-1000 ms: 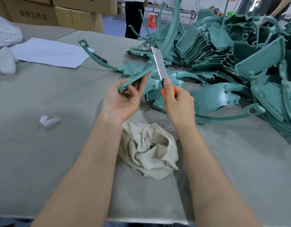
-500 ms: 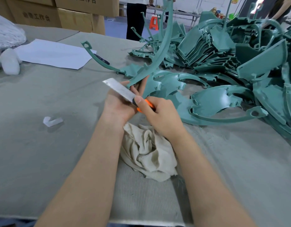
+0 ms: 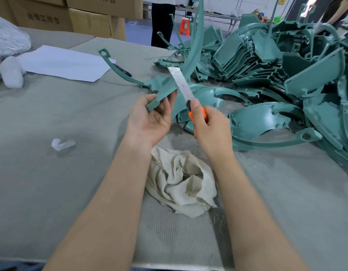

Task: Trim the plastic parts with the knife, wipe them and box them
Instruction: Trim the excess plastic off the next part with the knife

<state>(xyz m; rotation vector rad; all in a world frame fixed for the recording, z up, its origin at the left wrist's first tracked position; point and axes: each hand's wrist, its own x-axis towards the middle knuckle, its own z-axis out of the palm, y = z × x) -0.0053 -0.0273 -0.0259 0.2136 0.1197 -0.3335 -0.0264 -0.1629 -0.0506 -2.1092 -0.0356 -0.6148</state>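
- Head view: the left hand (image 3: 149, 119), palm up, pinches the wide lower end of a long curved teal plastic part (image 3: 165, 92) between thumb and fingers, above the desk (image 3: 51, 173)
- The part's thin arm sweeps up and away, past the top edge of the picture
- The right hand (image 3: 210, 130) is curled round the orange handle of the knife (image 3: 182, 85), with the thumb laid along the top near the blade
- The long blade is out and points up and to the left; it crosses the part's edge just above the left fingertips, though whether it touches cannot be told
- A crumpled cream cloth (image 3: 181, 180) lies on the desk below and between the two wrists
- A big pile of plastic parts (image 3: 276, 65) in the same teal fills the right and far side of the desk, some stacked, some loose
- One more teal part with a looped end (image 3: 103, 52) lies left of the pile, resting over a pen and a sheet of paper (image 3: 65, 63)
- A small white scrap (image 3: 62, 143) sits on the desk, well left of the hands
- Cardboard boxes (image 3: 91, 16) stand behind the desk at the far left
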